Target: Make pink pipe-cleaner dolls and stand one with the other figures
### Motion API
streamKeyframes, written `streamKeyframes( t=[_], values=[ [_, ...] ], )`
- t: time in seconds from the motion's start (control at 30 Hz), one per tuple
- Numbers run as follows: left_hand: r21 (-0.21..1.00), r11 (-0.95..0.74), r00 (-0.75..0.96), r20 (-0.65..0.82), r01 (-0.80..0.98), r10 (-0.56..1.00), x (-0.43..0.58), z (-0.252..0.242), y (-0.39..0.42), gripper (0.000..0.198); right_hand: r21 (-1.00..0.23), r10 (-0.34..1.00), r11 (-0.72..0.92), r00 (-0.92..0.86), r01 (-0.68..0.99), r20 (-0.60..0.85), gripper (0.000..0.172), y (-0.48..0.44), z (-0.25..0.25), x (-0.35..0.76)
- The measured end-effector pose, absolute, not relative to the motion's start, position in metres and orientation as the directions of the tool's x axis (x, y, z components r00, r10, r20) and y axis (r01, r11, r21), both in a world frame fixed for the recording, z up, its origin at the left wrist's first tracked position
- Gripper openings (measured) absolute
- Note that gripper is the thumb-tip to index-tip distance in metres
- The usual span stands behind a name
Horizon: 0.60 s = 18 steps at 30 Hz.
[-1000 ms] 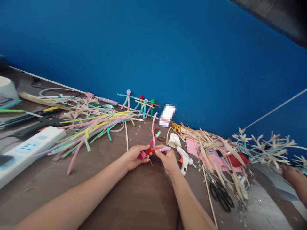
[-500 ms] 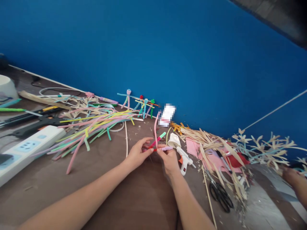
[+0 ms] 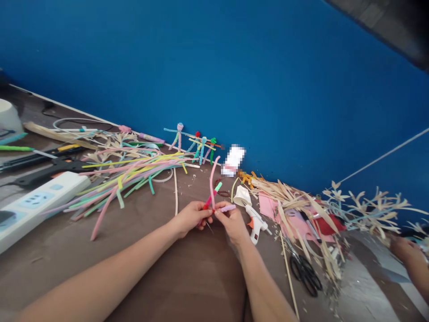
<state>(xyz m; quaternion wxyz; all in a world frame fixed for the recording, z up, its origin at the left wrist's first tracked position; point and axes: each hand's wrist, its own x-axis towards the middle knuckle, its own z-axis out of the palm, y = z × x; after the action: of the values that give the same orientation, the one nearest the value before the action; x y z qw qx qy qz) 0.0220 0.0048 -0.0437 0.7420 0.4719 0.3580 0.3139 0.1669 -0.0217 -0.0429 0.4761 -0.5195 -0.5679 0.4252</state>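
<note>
In the head view my left hand [image 3: 193,219] pinches a small pipe cleaner piece [image 3: 210,199], magenta with a light green tip that points up. Facing it, my right hand [image 3: 232,222] is closed at the fingertips on the same piece's red middle, where a lavender end [image 3: 228,208] sticks out to the right. A pink pipe cleaner [image 3: 212,179] rises between the two hands and bends at its top. Its lower end is hidden at my fingers. A thin dark strand hangs beneath my left fingers.
Small pipe cleaner figures [image 3: 202,150] lean by the blue wall. On the left lie pipe cleaners [image 3: 134,175] and a power strip [image 3: 40,206]. To the right are a white glue gun [image 3: 257,223], black scissors [image 3: 305,273] and dried husk strips [image 3: 284,193]. Another person's hand [image 3: 405,250] is at far right.
Both hands have shifted slightly left with the pipe cleaners. The green tip and pink stem have moved left too, and a brown coil behind them has come into sight.
</note>
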Motion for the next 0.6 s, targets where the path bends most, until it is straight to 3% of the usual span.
streamKeyframes(
  t=[0.27,0.6],
  values=[
    [0.940,0.325,0.544,-0.221,-0.101,0.809,0.0228,-0.0474,0.0060,0.019,-0.994,0.993,0.050,-0.107,0.094,0.040,0.011,-0.0249,-0.0357,0.1647],
    [0.896,0.441,0.555,-0.341,-0.052,0.758,0.0194,-0.0386,0.0037,0.017,-0.947,0.973,0.194,-0.172,0.255,0.153,0.007,-0.0239,-0.0342,0.1672]
  ],
)
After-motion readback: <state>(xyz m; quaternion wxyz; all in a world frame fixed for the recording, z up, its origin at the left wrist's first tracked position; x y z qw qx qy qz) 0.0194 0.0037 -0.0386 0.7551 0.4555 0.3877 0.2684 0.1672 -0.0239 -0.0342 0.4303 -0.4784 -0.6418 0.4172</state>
